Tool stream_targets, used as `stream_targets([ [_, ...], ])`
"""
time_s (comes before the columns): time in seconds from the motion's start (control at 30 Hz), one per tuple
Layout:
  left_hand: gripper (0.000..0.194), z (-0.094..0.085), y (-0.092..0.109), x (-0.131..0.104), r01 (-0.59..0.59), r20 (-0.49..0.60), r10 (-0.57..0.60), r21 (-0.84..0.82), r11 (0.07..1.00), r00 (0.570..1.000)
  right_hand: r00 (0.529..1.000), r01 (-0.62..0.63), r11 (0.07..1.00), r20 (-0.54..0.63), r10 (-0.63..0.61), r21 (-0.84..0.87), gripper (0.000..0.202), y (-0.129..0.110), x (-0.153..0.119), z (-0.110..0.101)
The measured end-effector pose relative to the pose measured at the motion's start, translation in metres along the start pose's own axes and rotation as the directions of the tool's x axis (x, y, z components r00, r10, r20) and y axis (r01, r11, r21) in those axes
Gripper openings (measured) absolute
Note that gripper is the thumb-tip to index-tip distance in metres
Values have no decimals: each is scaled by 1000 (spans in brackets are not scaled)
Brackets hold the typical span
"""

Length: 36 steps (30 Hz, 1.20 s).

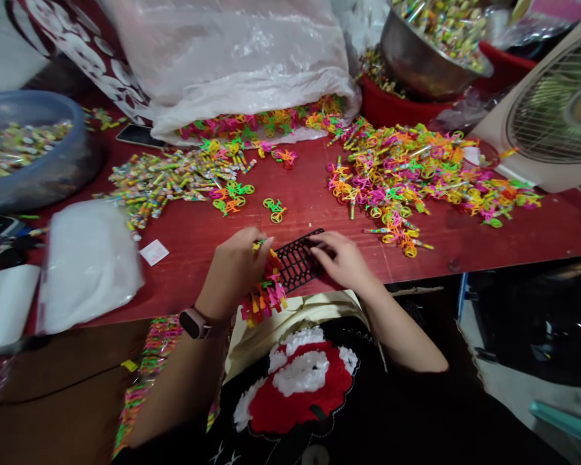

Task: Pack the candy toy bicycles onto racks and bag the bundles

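At the table's front edge lies a black plastic grid [297,258] with rows of openings. My left hand [237,271], wearing a wristband, is closed at the grid's left end around a cluster of small pink, orange and yellow plastic pieces [266,297]. Its palm hides part of the cluster. The fingers of my right hand [341,258] are curled on the grid's right end, thumb over the top. Just beyond the grid lies a green and yellow toy bicycle [274,210], with a few more toy bicycles [231,197] to its left.
Printed tubes [174,181] are heaped at left, and mixed bicycles and tubes [401,168] at right. A white sack [242,64] spills bicycles at the back. Around them are a blue basin [82,155], metal bowl [421,58], fan [552,110] and plastic bags [91,258].
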<state>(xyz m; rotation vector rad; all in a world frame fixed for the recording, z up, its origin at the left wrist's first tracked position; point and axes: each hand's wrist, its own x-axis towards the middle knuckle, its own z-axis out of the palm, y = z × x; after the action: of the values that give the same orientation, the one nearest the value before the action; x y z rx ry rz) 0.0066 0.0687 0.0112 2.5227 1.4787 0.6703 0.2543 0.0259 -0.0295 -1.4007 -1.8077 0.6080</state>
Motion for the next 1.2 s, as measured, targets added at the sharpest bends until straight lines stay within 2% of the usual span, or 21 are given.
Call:
stream_targets([
  [0.03, 24, 0, -1, 1, -9, -4, 9, 11, 1000, 1000, 992, -78, 995, -108, 71, -58, 23, 7, -7, -17],
  [0.1, 26, 0, -2, 2, -35, -8, 35, 38, 999, 999, 935, -242, 947, -310, 170, -211, 24, 25, -22, -55],
  [0.2, 30, -1, -2, 4, -44, 7, 44, 66, 997, 999, 834, -449, 786, -514, 198, -425, 29, 56, -45, -107],
  [0.27, 32, -1, 1, 4, -25, 14, 24, 68, 997, 1000, 811, -528, 671, -544, 216, -521, 35, 74, -60, -131],
  [0.33, 33, -1, 4, 5, 1, 10, -2, 65, 998, 1000, 830, -542, 590, -492, 263, -599, 38, 89, -72, -142],
  [0.4, 32, -3, 7, 5, 34, 12, -35, 34, 999, 999, 855, -517, 558, -423, 301, -649, 39, 97, -81, -143],
  [0.47, 28, -6, 8, 4, 71, 28, -69, -40, 997, 997, 874, -485, 579, -380, 301, -655, 38, 99, -88, -139],
  [0.57, 27, -16, 5, 0, 113, 19, -111, -138, 984, 994, 878, -468, 671, -388, 279, -575, 29, 94, -94, -134],
  [0.63, 27, -24, 2, -6, 122, -44, -129, -137, 983, 991, 878, -452, 757, -384, 285, -472, 25, 85, -96, -129],
  [0.7, 25, -29, 2, -15, 110, -125, -125, -120, 987, 984, 904, -392, 873, -298, 307, -292, 29, 73, -95, -119],
  [0.77, 21, -29, 7, -25, 76, -165, -97, -127, 989, 981, 938, -311, 950, -166, 305, -15, 32, 56, -91, -97],
  [0.8, 19, -28, 12, -30, 56, -166, -79, -137, 989, 983, 951, -277, 952, -104, 291, 131, 32, 47, -87, -82],
  [0.87, 19, -22, 22, -38, 12, -140, -33, -149, 989, 990, 967, -227, 911, -31, 252, 345, 30, 26, -78, -45],
  [0.93, 23, -16, 31, -42, -33, -101, 20, -128, 991, 995, 979, -192, 867, 27, 203, 459, 25, 8, -66, -7],
  [1.0, 24, -11, 36, -44, -70, -51, 66, -80, 994, 997, 989, -151, 867, 68, 135, 476, 21, -4, -54, 25],
  [1.07, 22, -9, 36, -44, -87, -8, 87, -41, 995, 996, 993, -61, 912, 115, 16, 405, 14, -9, -45, 46],
  [1.13, 21, -9, 33, -44, -87, 12, 87, -31, 996, 996, 984, 41, 948, 151, -92, 314, 7, -10, -40, 56],
  [1.2, 21, -9, 29, -43, -82, 14, 83, -31, 996, 996, 978, 90, 965, 160, -133, 248, 6, -9, -39, 60],
])
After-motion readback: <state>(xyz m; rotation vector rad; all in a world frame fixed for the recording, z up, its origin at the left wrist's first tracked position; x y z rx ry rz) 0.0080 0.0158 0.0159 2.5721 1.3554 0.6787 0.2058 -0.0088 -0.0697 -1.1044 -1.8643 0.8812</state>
